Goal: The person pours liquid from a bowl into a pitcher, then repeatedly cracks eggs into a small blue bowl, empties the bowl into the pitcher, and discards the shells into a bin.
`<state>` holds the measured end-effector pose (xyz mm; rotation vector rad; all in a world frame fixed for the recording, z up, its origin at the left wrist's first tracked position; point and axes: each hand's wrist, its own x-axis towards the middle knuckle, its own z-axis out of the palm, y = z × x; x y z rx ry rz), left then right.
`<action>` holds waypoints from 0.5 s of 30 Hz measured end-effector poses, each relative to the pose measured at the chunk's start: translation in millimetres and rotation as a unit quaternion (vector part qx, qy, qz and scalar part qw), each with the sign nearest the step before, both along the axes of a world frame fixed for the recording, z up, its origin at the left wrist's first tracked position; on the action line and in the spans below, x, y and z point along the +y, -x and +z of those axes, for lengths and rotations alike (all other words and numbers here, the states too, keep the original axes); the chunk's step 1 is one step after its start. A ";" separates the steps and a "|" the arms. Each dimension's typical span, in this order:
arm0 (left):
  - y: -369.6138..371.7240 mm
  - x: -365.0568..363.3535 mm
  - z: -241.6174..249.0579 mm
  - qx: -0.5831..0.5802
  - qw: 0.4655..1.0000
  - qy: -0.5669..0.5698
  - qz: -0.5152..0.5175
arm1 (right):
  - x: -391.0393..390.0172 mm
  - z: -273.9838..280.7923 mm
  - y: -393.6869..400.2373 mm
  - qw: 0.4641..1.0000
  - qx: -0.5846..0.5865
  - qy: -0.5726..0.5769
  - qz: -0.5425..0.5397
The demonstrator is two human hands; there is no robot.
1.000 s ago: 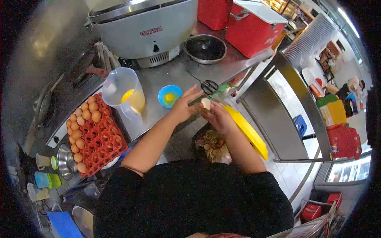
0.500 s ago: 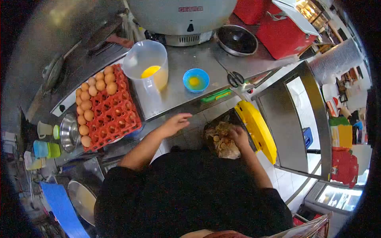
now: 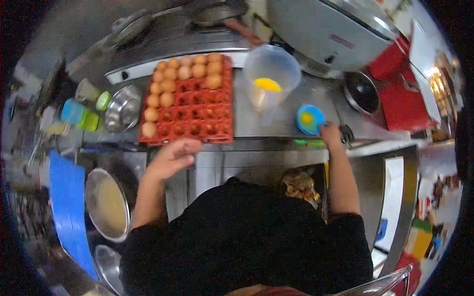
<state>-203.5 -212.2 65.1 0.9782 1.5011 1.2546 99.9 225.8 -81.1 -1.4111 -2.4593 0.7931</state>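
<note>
My right hand (image 3: 332, 135) is at the right rim of a small blue bowl (image 3: 303, 121) with a raw egg in it, its fingers closed on the edge. My left hand (image 3: 174, 159) hovers just in front of the red egg tray (image 3: 197, 114), its fingers apart and nothing in them. Brown eggs (image 3: 167, 99) fill the tray's back rows and left side; its other cups hold none. Between tray and bowl stands a translucent plastic jug (image 3: 270, 101) with yellow egg in the bottom.
A waste bin (image 3: 299, 185) with eggshells stands below the counter edge. Left of the tray are a steel bowl (image 3: 123, 111) and plastic cups. A black pan (image 3: 362, 92) and scissors (image 3: 346, 133) lie right of the blue bowl. A large pot (image 3: 94, 197) of pale liquid sits lower left.
My right hand has risen from the bin to the blue bowl. My left hand has moved over toward the egg tray's front edge. The view has turned left.
</note>
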 end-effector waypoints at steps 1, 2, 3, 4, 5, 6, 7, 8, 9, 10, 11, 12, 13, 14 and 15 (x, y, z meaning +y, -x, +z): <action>7.3 -10.8 12.8 0.035 0.994 -0.052 0.095 | -3.1 14.8 1.4 1.000 -0.024 0.001 -0.001; 19.5 -16.5 20.6 0.128 0.971 -0.084 0.182 | 4.2 9.6 -4.2 0.998 -0.043 -0.054 0.008; 29.3 -23.9 32.7 0.242 0.926 -0.006 0.290 | 9.7 4.8 -5.4 0.992 -0.063 -0.109 0.012; 40.8 -27.7 34.7 0.404 0.851 0.028 0.335 | 6.9 14.8 2.0 0.997 -0.055 -0.062 0.005; 49.3 -30.9 33.2 0.492 0.788 0.118 0.350 | 9.7 32.4 0.9 0.999 -0.048 -0.016 -0.005; 55.4 -33.8 29.2 0.569 0.712 0.204 0.356 | 9.2 56.3 0.0 0.999 -0.042 0.028 -0.019; 58.1 -36.2 23.9 0.568 0.704 0.241 0.352 | 3.9 81.7 3.7 0.999 -0.046 0.013 -0.008; 61.0 -35.3 17.7 0.566 0.696 0.273 0.346 | -5.0 109.4 12.3 0.999 -0.051 -0.005 -0.002; 63.5 -31.4 12.9 0.564 0.691 0.302 0.338 | -7.2 128.0 17.2 0.998 -0.057 -0.025 0.000; 63.2 -26.9 13.0 0.560 0.690 0.316 0.333 | 3.8 133.6 19.2 0.998 -0.044 -0.036 0.006; 60.5 -26.1 15.1 0.556 0.690 0.327 0.328 | 15.9 141.4 21.0 0.998 -0.031 -0.048 0.012; 58.5 -25.2 14.9 0.553 0.690 0.338 0.323 | 15.0 159.4 27.1 0.995 -0.027 -0.091 0.028; 60.8 -25.9 10.6 0.559 0.681 0.347 0.322 | 7.4 179.8 39.2 0.989 -0.024 -0.135 0.045; 64.3 -26.3 6.6 0.565 0.671 0.357 0.321 | 0.9 200.1 51.9 0.988 -0.026 -0.144 0.053; 64.8 -25.1 5.3 0.553 0.680 0.358 0.322 | 7.1 205.3 60.2 0.989 -0.021 -0.141 0.050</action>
